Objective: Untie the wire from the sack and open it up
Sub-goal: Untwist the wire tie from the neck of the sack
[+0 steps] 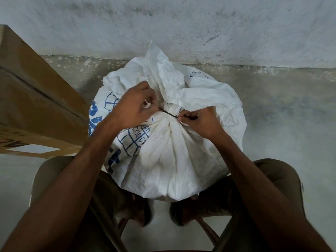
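Note:
A full white woven sack (pixel 169 160) with blue print stands on the floor between my knees. Its neck is bunched and bound by a thin black wire (pixel 168 114). My left hand (pixel 134 108) pinches one end of the wire at the left of the knot. My right hand (pixel 200 122) pinches the other end at the right of the knot. The wire runs taut between the two hands across the gathered neck. The loose mouth of the sack sticks up behind the knot.
A large brown cardboard box (pixel 32 99) lies at the left, close to the sack. A stained white wall (pixel 181 24) rises right behind the sack. Grey concrete floor (pixel 291 106) spreads to the right. My sandalled feet sit under the sack.

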Demonstrator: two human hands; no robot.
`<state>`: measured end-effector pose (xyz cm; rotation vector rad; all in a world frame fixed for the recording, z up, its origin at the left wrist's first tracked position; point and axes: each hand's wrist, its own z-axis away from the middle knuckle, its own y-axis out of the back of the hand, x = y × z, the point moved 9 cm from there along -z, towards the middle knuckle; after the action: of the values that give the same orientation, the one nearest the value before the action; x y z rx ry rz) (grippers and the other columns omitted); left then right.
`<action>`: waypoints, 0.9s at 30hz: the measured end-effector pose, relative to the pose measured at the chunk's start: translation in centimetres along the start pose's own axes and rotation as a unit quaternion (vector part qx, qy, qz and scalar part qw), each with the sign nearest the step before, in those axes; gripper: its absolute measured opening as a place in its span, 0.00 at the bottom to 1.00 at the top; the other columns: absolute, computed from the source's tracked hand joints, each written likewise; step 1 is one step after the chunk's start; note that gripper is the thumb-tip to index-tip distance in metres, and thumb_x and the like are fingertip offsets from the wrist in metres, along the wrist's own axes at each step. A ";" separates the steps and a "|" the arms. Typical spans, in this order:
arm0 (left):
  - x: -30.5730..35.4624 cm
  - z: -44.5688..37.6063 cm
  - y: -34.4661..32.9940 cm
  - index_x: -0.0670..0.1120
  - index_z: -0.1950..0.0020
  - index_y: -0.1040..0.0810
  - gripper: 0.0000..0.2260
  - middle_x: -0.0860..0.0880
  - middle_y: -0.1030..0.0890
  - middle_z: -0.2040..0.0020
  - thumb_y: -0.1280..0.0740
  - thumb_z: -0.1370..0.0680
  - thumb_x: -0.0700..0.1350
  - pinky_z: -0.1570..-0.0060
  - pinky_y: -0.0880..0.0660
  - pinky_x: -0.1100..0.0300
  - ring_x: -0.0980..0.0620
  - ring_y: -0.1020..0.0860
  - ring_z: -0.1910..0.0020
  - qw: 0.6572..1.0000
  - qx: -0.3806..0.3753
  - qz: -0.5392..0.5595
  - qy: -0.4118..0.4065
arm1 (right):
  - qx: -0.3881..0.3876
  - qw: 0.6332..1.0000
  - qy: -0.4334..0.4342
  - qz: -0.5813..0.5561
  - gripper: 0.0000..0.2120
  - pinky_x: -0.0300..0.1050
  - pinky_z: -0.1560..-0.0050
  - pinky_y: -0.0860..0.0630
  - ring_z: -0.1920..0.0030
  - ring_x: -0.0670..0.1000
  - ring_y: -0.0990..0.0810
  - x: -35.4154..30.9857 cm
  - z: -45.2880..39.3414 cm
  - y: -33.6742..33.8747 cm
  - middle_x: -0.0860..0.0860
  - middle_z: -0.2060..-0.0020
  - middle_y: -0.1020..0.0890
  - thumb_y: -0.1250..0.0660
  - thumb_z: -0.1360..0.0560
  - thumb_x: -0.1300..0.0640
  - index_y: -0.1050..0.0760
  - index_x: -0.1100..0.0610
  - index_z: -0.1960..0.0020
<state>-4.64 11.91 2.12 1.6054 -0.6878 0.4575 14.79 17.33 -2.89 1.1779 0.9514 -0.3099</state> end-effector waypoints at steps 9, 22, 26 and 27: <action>-3.6 1.0 1.0 0.50 0.53 0.20 0.03 0.53 0.22 0.56 0.31 0.25 0.42 0.54 0.26 0.61 0.58 0.22 0.57 0.995 -0.020 0.007 0.095 | 0.046 0.999 0.011 -0.004 0.25 0.32 0.65 0.32 0.73 0.40 0.24 -1.2 0.1 -0.7 0.33 0.78 0.25 0.24 0.28 0.61 0.29 0.38 0.74; -2.1 -0.1 -3.1 0.57 0.45 0.16 0.09 0.57 0.15 0.50 0.29 0.24 0.49 0.49 0.20 0.51 0.55 0.18 0.51 0.996 -0.040 -0.005 0.082 | 0.109 0.991 0.044 0.063 0.09 0.45 0.65 0.22 0.71 0.45 0.21 -2.8 1.2 -0.7 0.45 0.74 0.20 0.25 0.29 0.58 0.20 0.52 0.67; -2.0 0.0 -3.2 0.59 0.43 0.17 0.09 0.58 0.17 0.48 0.31 0.23 0.49 0.51 0.21 0.53 0.55 0.19 0.49 0.996 -0.023 -0.034 0.081 | 0.115 0.989 0.088 0.040 0.03 0.38 0.66 0.26 0.74 0.47 0.25 -4.1 1.3 -0.7 0.47 0.76 0.23 0.24 0.28 0.60 0.16 0.54 0.61; -2.0 0.1 -3.2 0.58 0.43 0.16 0.10 0.58 0.16 0.48 0.31 0.22 0.48 0.51 0.22 0.55 0.55 0.19 0.49 0.996 -0.017 -0.029 0.084 | 0.109 0.989 0.090 0.039 0.01 0.36 0.65 0.27 0.73 0.46 0.24 -4.1 1.2 -0.7 0.47 0.76 0.23 0.24 0.28 0.58 0.15 0.54 0.58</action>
<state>-4.01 12.33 -1.55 1.5311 -0.5172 0.5295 12.45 14.98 -0.11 1.4601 1.0427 -0.2522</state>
